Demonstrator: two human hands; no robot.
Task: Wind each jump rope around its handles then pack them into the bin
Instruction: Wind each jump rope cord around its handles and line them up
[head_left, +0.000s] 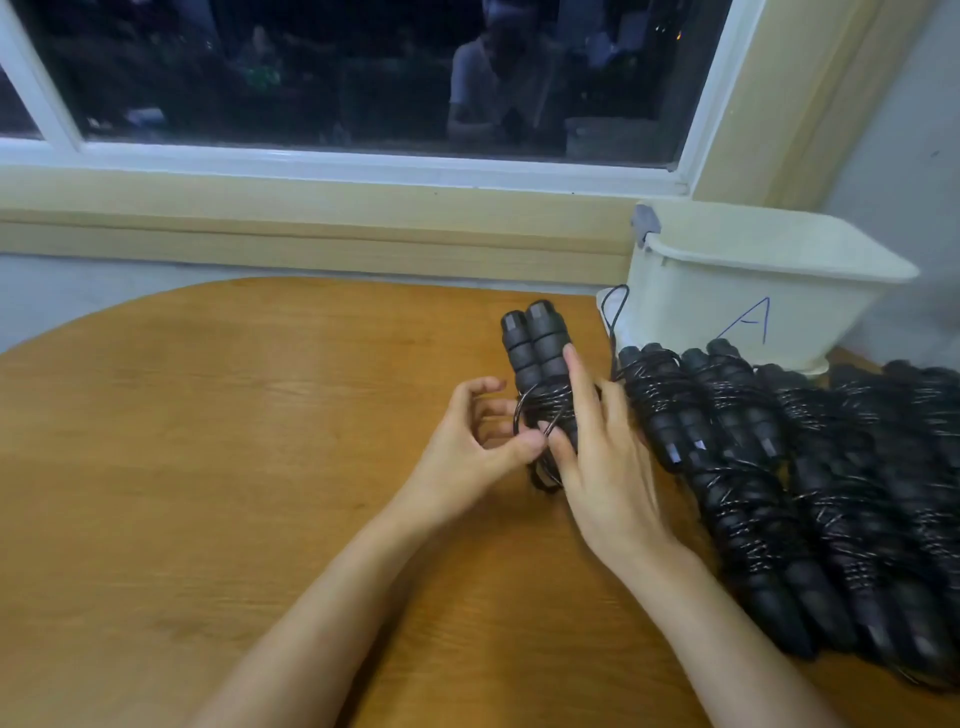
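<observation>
A black jump rope (535, 348) with its two foam handles side by side stands above the table centre, cord wound round the handles' middle. My right hand (608, 467) grips the handles from the right, index finger laid along them. My left hand (472, 447) pinches a loose loop of the cord at the handles' left side. A cream bin (753, 296) marked with a blue "A" sits at the back right of the table, apart from both hands.
Several wound black jump ropes (810, 483) lie in a pile on the right of the wooden table (234, 467), in front of the bin. A loose cord loop (615, 312) sticks up beside the bin. A window and sill run behind.
</observation>
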